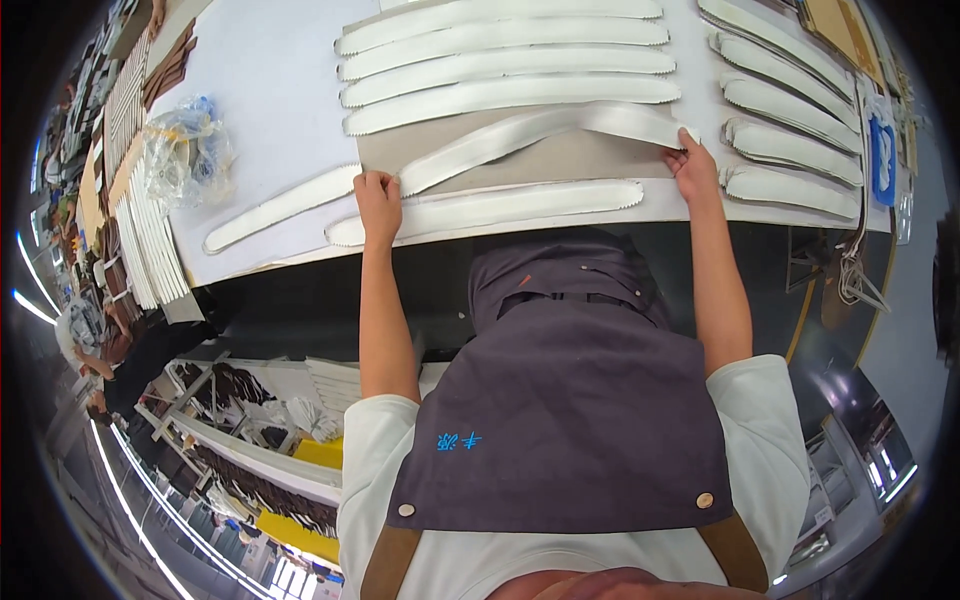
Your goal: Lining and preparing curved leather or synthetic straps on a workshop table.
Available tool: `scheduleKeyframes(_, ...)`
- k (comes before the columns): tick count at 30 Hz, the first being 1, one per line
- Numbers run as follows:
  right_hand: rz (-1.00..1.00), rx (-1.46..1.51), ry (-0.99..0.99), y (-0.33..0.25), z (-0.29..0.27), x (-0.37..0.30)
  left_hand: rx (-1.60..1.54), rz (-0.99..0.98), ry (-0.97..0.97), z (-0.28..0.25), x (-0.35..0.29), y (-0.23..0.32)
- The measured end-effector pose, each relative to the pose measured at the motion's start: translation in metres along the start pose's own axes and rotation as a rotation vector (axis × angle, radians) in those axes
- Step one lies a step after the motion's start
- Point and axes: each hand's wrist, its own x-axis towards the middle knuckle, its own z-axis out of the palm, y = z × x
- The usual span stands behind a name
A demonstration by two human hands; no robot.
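A long white strip (530, 128) with jagged ends bows upward between my two hands, over a grey-beige sheet on the table. My left hand (378, 208) is closed with its fingertips pinched at the strip's left end. My right hand (693, 168) grips the right end between thumb and fingers. Another white strip (285, 208) reaches to my left hand from the left. Nearer to me, a separate white strip (490, 210) lies flat along the table's front edge. Beyond the held strip, several similar strips (510, 62) lie in rows on the grey-beige sheet (560, 165).
Stacks of white strips (790, 145) lie on the table's right side, beside a blue holder (882, 160). Clear plastic bags (188, 150) sit at the left, near bundled narrow strips (150, 245). Another person (90, 345) is at the far left. A rack (250, 450) stands below left.
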Motion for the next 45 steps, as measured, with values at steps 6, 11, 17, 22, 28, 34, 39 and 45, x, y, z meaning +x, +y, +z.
scheduleKeyframes(6, -0.113, -0.165, 0.169, -0.010, 0.005, 0.004, -0.044, -0.065, -0.007, 0.004, 0.010, 0.005)
scheduleKeyframes(11, -0.109, -0.162, 0.195, -0.014, 0.007, 0.007, 0.002, -0.028, 0.033, 0.007, 0.014, 0.003)
scheduleKeyframes(17, -0.044, -0.108, 0.157, -0.014, -0.009, 0.002, -0.079, -0.212, 0.036, -0.018, 0.021, 0.007)
scheduleKeyframes(22, -0.095, -0.471, 0.121, -0.008, 0.019, -0.032, -0.028, -0.261, 0.106, -0.045, 0.033, -0.008)
scheduleKeyframes(28, -0.636, -1.546, 0.365, 0.014, 0.031, -0.027, -0.120, -0.625, -0.150, -0.033, 0.068, -0.013)
scheduleKeyframes(34, -0.467, -1.447, 0.395, 0.002, 0.029, -0.022, -0.085, -0.638, -0.209, -0.030, 0.078, -0.020)
scheduleKeyframes(39, -0.383, -0.919, 0.071, -0.003, -0.001, -0.003, -0.248, -0.662, -0.121, -0.029, 0.072, -0.021)
scheduleKeyframes(45, -0.455, -0.767, 0.057, -0.021, 0.004, -0.016, -0.153, -0.538, -0.081, -0.026, 0.062, -0.016)
